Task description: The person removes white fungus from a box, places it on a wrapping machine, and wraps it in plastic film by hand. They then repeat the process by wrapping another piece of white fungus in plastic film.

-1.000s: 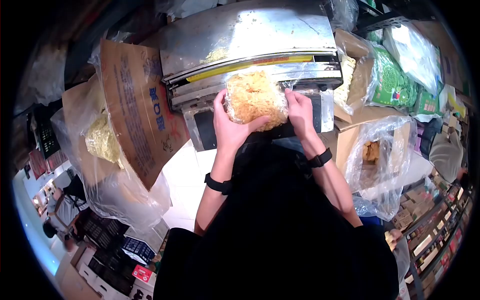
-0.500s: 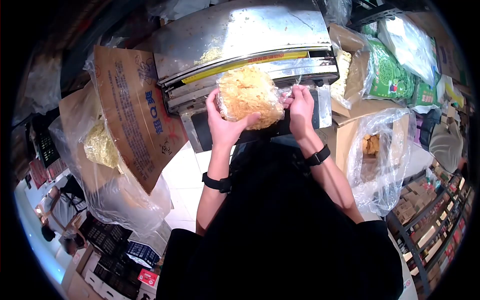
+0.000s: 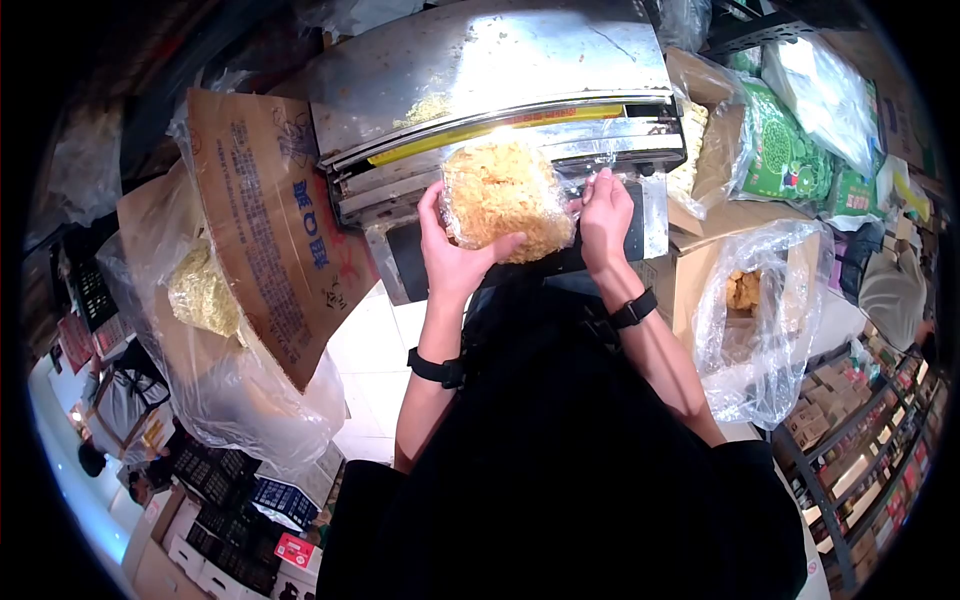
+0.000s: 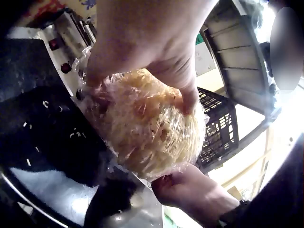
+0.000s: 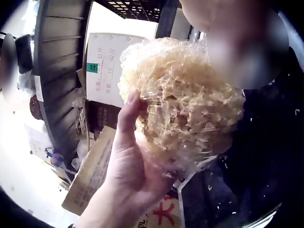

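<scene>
A block of pale yellow, ruffled dried food [image 3: 505, 190] in clear plastic film is held over the dark front plate [image 3: 408, 262] of a metal wrapping machine [image 3: 560, 55]. My left hand [image 3: 455, 258] grips its left side, thumb across the near face; the right wrist view shows that thumb [image 5: 127, 114] pressing on the film. At the block's right edge, my right hand [image 3: 607, 222] pinches a loose end of film with curled fingers. From the left wrist, the right hand [image 4: 183, 190] appears below the wrapped block [image 4: 152, 126].
To the left stands an opened cardboard box [image 3: 255, 210] with a plastic-wrapped yellow bundle [image 3: 203, 288]. On the right are a plastic-lined box [image 3: 685, 290] holding brown pieces [image 3: 742, 292], and green bags [image 3: 785, 150]. Small pale crumbs lie on the machine's dark plate.
My right hand has drawn slightly away from the block's edge, its fingers now more curled on the film. The left hand keeps its grip, and the block has shifted slightly left.
</scene>
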The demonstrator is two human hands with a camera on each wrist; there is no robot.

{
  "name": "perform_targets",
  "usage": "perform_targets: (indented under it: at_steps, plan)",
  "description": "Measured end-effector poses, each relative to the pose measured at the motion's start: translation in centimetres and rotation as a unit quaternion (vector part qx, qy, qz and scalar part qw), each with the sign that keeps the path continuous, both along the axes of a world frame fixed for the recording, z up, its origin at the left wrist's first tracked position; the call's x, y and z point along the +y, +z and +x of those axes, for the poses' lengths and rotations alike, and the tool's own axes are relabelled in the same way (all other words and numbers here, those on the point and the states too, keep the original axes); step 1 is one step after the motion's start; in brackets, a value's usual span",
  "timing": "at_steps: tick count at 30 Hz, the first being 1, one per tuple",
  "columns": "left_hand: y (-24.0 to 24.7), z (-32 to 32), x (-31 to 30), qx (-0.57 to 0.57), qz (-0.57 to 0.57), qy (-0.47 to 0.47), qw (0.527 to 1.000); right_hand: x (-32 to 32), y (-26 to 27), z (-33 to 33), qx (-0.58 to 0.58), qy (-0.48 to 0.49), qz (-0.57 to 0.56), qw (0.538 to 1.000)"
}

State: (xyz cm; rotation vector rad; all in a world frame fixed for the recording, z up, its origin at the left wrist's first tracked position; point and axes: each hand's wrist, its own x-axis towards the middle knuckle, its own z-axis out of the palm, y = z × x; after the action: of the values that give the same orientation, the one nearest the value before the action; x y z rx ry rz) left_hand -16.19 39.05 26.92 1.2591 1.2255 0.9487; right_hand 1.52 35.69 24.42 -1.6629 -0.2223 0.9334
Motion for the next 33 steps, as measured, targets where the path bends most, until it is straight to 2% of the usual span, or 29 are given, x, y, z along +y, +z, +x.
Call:
perform_targets:
  at_steps: [4,6,10,12,16,21,26,28,29,30,32,33]
  plan:
    - [-0.4,0.0,-0.2,0.003,0.006,0.005,1.0,0.3,0.3,0.0,-0.025,-0.015,-0.024,0.999]
    - [-0.4,-0.1,-0.2,0.008,0.004,0.003,1.0,0.5,0.6,-0.3,-0.116,0.013,-0.104,0.988]
    - [-0.6,0.0,-0.4,0.032,0.015,0.006,0.999,0.6,0.4,-0.5,-0.146,0.023,-0.136,0.98]
    - [-0.6,0.0,-0.6,0.033,0.012,0.006,0.999,0.5,-0.7,-0.8,-0.275,0.015,-0.102,0.956]
    - [-0.2,0.0,-0.6,0.071,0.022,0.0,0.997,0.7,-1.4,-1.0,-0.279,0.006,-0.12,0.953]
    - [-0.5,0.0,-0.7,0.044,0.025,0.001,0.999,0.8,-3.5,-0.7,-0.346,-0.006,-0.154,0.926]
    - [-0.2,0.2,-0.6,0.054,0.046,0.004,0.998,0.3,-3.9,-0.3,-0.33,0.009,-0.121,0.936]
    - [-0.1,0.0,-0.6,0.058,0.022,-0.002,0.998,-0.1,-2.5,-0.6,-0.119,0.006,-0.098,0.988]
    - [-0.1,-0.1,-0.9,0.061,0.02,0.007,0.998,-0.3,-1.8,-0.7,-0.118,0.016,-0.098,0.988]
    - [-0.3,-0.1,-0.9,0.104,0.05,0.0,0.993,-0.2,-1.3,-0.6,-0.018,0.018,-0.089,0.996]
    - [-0.3,-0.1,-0.8,0.154,0.102,-0.013,0.983,0.0,-0.5,-0.6,0.183,0.028,-0.049,0.982]
    - [-0.4,0.0,-0.8,0.157,0.102,0.001,0.982,-0.3,0.0,-0.7,0.193,0.038,-0.036,0.98]
